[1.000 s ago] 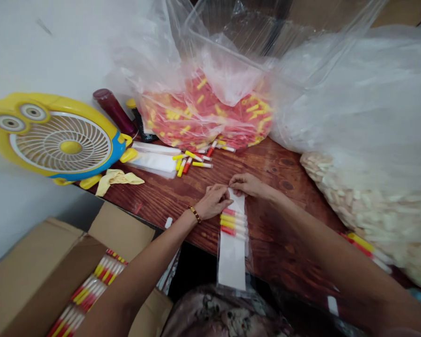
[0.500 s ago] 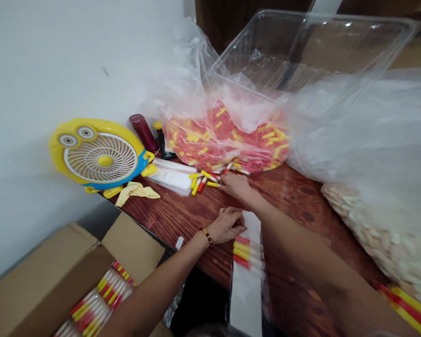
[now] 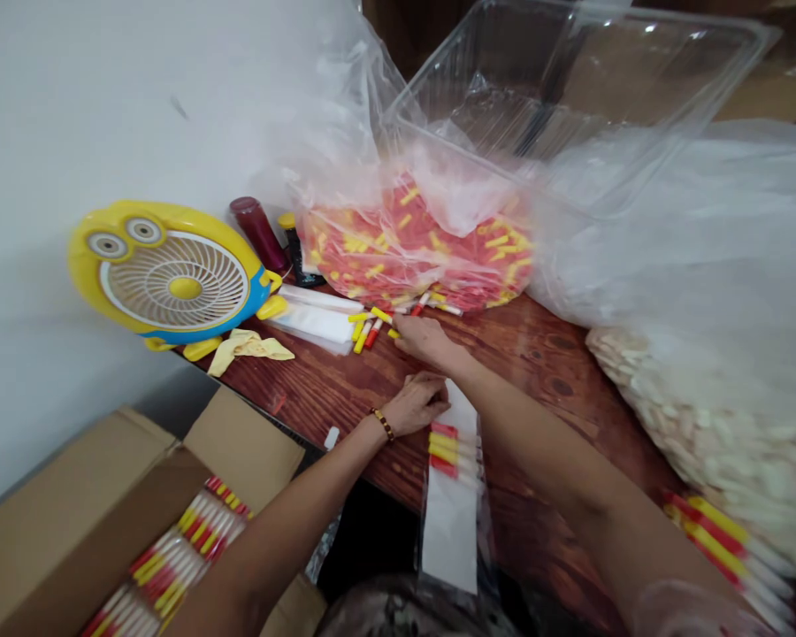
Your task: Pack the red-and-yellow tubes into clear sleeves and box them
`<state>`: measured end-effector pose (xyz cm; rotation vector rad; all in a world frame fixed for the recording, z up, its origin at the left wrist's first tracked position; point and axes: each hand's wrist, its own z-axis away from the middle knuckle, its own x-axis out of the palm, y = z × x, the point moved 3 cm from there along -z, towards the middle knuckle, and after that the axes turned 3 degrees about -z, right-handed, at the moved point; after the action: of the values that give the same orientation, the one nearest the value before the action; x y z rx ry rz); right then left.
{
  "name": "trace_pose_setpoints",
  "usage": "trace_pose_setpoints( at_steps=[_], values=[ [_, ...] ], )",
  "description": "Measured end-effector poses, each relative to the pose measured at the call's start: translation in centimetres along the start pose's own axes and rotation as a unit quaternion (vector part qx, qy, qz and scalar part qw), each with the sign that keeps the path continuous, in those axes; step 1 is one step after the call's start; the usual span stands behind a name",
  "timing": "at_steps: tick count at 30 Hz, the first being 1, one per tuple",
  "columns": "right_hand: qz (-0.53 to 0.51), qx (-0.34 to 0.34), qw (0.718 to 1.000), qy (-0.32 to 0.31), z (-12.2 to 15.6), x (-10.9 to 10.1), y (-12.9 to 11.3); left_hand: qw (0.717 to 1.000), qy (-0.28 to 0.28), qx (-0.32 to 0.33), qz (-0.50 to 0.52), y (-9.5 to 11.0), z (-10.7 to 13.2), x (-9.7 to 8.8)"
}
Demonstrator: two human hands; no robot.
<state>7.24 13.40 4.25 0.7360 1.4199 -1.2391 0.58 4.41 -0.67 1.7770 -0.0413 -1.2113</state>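
My left hand [image 3: 417,404] is closed at the far end of a clear plastic sleeve with a white card strip [image 3: 449,540], pinching its edge. Several white sticks with red and yellow ends [image 3: 444,449] lie in a row across the card. Beyond it, my right hand [image 3: 421,341] is bent over a small pile of loose sticks [image 3: 364,334]. A yellow end shows at its fingertips, the rest covered by the fingers. A big clear bag of red and yellow pieces [image 3: 371,257] lies just behind.
A yellow fan [image 3: 186,287] stands at left beside flat plastic sleeves [image 3: 318,320] and a yellow cloth [image 3: 248,351]. An open cardboard box [image 3: 139,495] holds packed sticks. At right are a large bag of pale pieces [image 3: 677,416] and more sticks [image 3: 730,540]. A clear tray [image 3: 478,97] sits behind.
The whole view has shifted slightly, so things appear a little further left and higher. My right hand remains at the loose sticks, and my left stays on the sleeve.
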Motion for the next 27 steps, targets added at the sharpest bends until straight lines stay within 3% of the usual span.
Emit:
trace_pose_setpoints(
  at_steps=[4, 6, 9, 11, 14, 24, 27],
  values=[
    [-0.152, 0.017, 0.986, 0.068, 3.8, -0.9, 4.4, 1.0, 0.006, 0.015, -0.004, -0.4, 0.1, 0.1],
    [-0.278, 0.046, 0.956, 0.078, 6.3, -0.3, 6.9, 1.0, 0.012, 0.026, -0.004, -0.4, 0.1, 0.2],
    [-0.431, 0.106, 0.895, 0.033, 9.3, 2.3, 8.9, 0.999, 0.025, 0.035, -0.003, -0.5, 0.1, 0.3],
    [-0.485, 0.104, 0.868, 0.011, 10.5, 4.1, 9.0, 0.999, 0.031, 0.036, 0.003, -0.5, 0.0, 0.4],
    [-0.507, 0.066, 0.859, 0.008, 11.2, 5.4, 8.2, 0.998, 0.047, 0.039, 0.005, -0.7, 0.1, 0.6],
    [-0.536, 0.039, 0.841, -0.064, 12.0, 4.9, 7.0, 0.998, 0.06, 0.017, 0.022, -0.3, 0.3, 0.5],
    [-0.53, 0.043, 0.845, -0.048, 11.5, 4.6, 7.7, 0.997, 0.057, 0.031, 0.031, -0.2, 0.2, 0.3]
  ],
)
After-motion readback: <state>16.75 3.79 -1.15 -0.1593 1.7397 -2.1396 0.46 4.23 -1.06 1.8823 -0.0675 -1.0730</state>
